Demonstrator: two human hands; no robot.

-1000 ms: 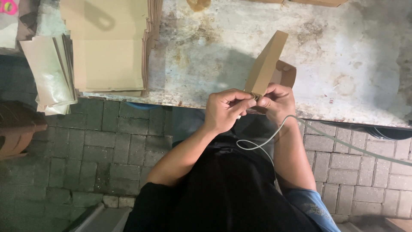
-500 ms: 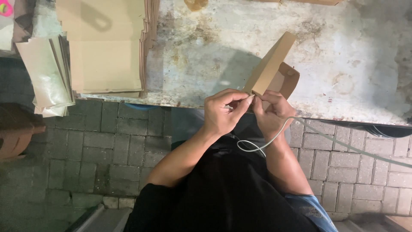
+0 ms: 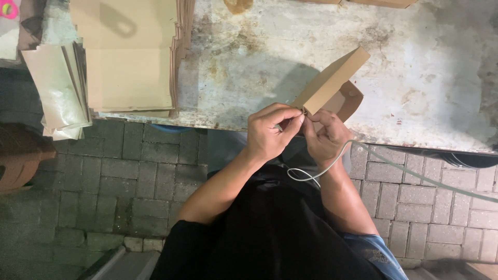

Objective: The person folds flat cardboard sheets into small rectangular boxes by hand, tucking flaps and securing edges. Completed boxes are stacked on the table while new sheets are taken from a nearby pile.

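Observation:
A brown paper bag [image 3: 332, 85] stands tilted on the worn table [image 3: 415, 78] at its near edge, its open mouth facing me. My left hand [image 3: 270, 129] pinches the bag's near corner with fingertips closed. Close beside it, my right hand [image 3: 324, 136] grips the same corner together with a thin pale cord [image 3: 332, 166]. The cord loops below my wrists and trails off to the right over the paving. Where the cord meets the bag is hidden by my fingers.
A thick stack of flat brown paper sheets [image 3: 129, 57] lies on the table's left end, with paler folded sheets [image 3: 57, 88] hanging off beside it. More brown pieces [image 3: 373, 2] sit at the far edge. Grey paving bricks [image 3: 129, 181] cover the ground below.
The bag has shifted slightly right and my hands have drawn closer together at its corner. The cord loop hangs a little lower.

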